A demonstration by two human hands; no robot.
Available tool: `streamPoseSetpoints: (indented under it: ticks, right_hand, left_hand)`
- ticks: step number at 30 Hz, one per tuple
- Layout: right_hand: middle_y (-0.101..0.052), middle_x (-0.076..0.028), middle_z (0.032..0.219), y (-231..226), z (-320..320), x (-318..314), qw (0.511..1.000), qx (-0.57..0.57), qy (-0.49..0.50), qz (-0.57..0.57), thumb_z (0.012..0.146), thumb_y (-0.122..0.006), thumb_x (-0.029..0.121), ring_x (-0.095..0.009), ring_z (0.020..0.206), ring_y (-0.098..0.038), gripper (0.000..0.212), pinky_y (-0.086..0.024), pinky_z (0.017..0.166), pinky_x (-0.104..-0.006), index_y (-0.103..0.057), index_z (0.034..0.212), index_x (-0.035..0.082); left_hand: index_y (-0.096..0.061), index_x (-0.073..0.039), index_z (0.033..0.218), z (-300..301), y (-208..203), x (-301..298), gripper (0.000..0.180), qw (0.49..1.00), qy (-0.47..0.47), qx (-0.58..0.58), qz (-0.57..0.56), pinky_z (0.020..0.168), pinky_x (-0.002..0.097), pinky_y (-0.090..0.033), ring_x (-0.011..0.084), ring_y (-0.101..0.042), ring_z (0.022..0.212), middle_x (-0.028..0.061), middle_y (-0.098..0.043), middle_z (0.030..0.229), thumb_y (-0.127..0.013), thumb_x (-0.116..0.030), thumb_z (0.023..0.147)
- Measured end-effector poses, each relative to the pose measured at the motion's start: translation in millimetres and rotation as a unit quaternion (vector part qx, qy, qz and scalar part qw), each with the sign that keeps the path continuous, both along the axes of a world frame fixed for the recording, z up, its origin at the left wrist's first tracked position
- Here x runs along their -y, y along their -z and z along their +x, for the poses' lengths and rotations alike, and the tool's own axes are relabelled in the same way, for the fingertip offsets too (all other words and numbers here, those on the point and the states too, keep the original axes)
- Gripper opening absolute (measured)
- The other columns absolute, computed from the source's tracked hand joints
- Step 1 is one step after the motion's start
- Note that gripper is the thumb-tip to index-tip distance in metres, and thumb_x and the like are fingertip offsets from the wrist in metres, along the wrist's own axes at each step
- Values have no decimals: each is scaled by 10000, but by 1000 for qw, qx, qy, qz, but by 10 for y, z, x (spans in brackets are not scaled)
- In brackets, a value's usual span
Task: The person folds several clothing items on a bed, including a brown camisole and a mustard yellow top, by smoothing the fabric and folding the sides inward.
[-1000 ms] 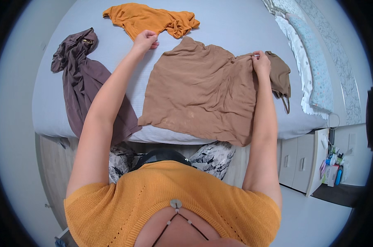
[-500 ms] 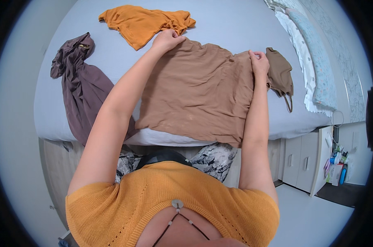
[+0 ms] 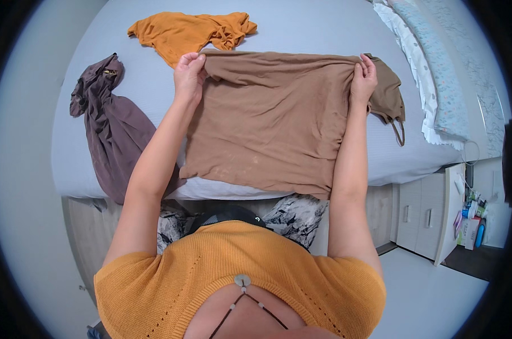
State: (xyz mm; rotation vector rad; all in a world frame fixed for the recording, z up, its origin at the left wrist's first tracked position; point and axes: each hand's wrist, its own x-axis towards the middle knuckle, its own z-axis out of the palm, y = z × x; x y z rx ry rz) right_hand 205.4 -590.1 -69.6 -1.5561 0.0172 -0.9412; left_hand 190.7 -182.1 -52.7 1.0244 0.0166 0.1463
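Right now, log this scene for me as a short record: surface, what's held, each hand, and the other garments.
Surface: bed with a pale sheet
Held item: brown cloth, creased, its far edge stretched between the hands
Left hand: pinching the cloth's far left corner
Right hand: pinching near its far right corner
Garment at left: dark purple garment, bunched at its far end
Garment beyond: orange garment, crumpled
Garment at right: olive-brown strappy garment, partly hidden behind the right hand
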Motion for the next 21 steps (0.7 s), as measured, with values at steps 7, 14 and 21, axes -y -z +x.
streamPoseSetpoints:
  ticks: [7, 14, 21]
  right_hand:
    - [-633, -79, 1064, -12, 1, 24, 998, -7, -36, 43, 822, -488, -89, -121, 975, -587, 301, -451, 876, -245, -606, 1094, -33]
    - [-649, -40, 983, -281, -156, 82, 976, -70, -96, 183, 842, -580, 2, -73, 850, -575, 239, -454, 778, -205, -639, 1073, -5]
    - [-653, -46, 987, -422, -439, 147, 966, -108, -187, 142, 838, -674, 43, -74, 876, -598, 325, -471, 788, -204, -605, 1154, 13]
  left_hand:
    - [-508, -85, 1140, -284, -137, 45, 319, 996, 75, -24, 37, 709, 256, -498, 113, -597, 823, 41, -615, 918, -570, 32, 851]
    - [-598, -35, 1161, -399, -211, 55, 310, 973, 163, -55, 152, 710, 197, -460, 63, -574, 822, 24, -634, 996, -532, 11, 862]
    - [-621, -10, 1120, -408, -71, -43, 255, 974, 46, -12, 223, 738, 201, -469, 46, -577, 823, -1, -647, 952, -632, -84, 877]
